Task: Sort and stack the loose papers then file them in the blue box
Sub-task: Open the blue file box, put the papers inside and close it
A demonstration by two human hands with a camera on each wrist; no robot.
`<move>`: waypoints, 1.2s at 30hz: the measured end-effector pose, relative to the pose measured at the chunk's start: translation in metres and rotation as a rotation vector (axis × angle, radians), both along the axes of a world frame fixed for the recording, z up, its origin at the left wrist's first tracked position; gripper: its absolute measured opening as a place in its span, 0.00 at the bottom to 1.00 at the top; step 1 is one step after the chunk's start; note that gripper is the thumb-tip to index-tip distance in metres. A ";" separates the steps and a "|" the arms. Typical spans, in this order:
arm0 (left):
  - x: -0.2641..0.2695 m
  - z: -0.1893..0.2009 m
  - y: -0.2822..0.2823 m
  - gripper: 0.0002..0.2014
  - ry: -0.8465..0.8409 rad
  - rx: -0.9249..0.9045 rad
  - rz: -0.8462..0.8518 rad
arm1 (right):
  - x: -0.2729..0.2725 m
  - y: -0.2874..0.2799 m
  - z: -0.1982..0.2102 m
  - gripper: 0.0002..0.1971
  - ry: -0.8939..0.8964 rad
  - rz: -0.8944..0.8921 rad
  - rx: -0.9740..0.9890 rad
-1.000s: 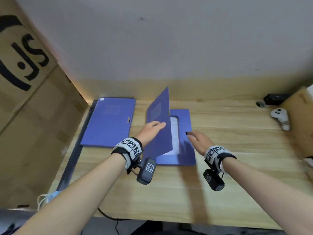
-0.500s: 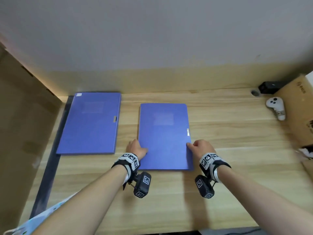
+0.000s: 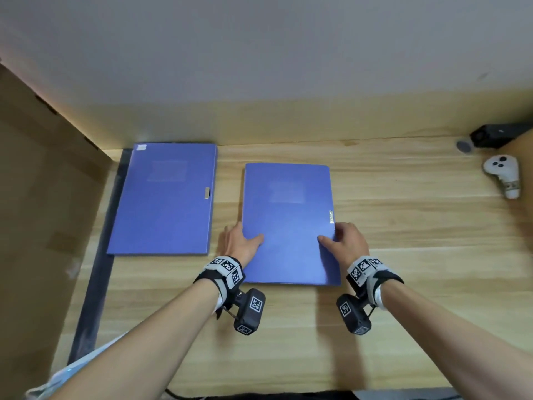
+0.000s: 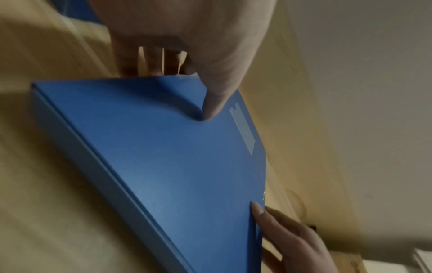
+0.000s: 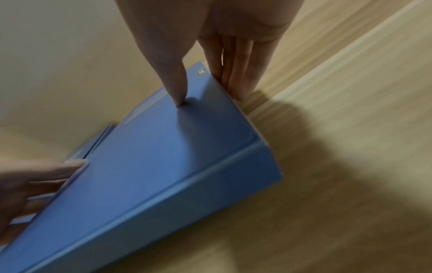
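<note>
Both hands grip the closed blue box [image 3: 288, 226].

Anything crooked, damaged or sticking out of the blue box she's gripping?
Nothing stands out. The blue box lies flat and closed on the table, both hands gripping its side edges: left hand, right hand. No paper protrudes.

Papers hidden inside closed blue box [image 3: 288, 223]

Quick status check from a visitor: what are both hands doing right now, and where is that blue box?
Left hand and right hand grip the closed blue file box by its sides, thumbs on the lid. Box flat on the wooden desk. Second blue box lies apart, left.
</note>
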State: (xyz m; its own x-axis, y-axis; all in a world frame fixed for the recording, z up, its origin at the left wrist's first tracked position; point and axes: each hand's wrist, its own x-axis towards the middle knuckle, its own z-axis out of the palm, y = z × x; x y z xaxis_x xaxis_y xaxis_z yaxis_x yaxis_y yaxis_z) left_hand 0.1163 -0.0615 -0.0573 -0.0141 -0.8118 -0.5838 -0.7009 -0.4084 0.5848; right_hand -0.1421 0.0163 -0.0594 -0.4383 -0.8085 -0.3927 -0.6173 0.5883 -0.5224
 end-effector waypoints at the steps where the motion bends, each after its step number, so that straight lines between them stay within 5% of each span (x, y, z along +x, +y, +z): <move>1: 0.008 0.000 -0.004 0.39 0.048 -0.003 0.039 | 0.007 -0.003 0.004 0.19 -0.041 0.001 -0.026; 3: 0.025 0.000 -0.013 0.42 0.123 -0.029 0.117 | 0.025 -0.013 0.011 0.13 -0.163 -0.025 -0.090; 10: 0.098 0.040 -0.050 0.37 0.141 -0.211 0.355 | 0.105 -0.068 0.023 0.24 -0.461 -0.047 -0.200; 23: 0.237 0.027 -0.110 0.36 0.159 -0.179 0.443 | 0.228 -0.145 0.012 0.25 -0.457 0.171 -0.140; 36: 0.246 0.009 -0.128 0.35 0.103 -0.150 0.464 | 0.245 -0.159 0.006 0.27 -0.387 0.233 -0.041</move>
State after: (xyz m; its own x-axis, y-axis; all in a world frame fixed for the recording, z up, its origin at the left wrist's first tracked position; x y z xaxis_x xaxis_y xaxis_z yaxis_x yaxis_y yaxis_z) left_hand 0.3627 -0.1894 -0.0487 0.3164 -0.8211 -0.4750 -0.4007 -0.5695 0.7177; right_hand 0.1026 -0.1424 -0.0533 -0.0702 -0.8863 -0.4578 -0.4854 0.4313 -0.7605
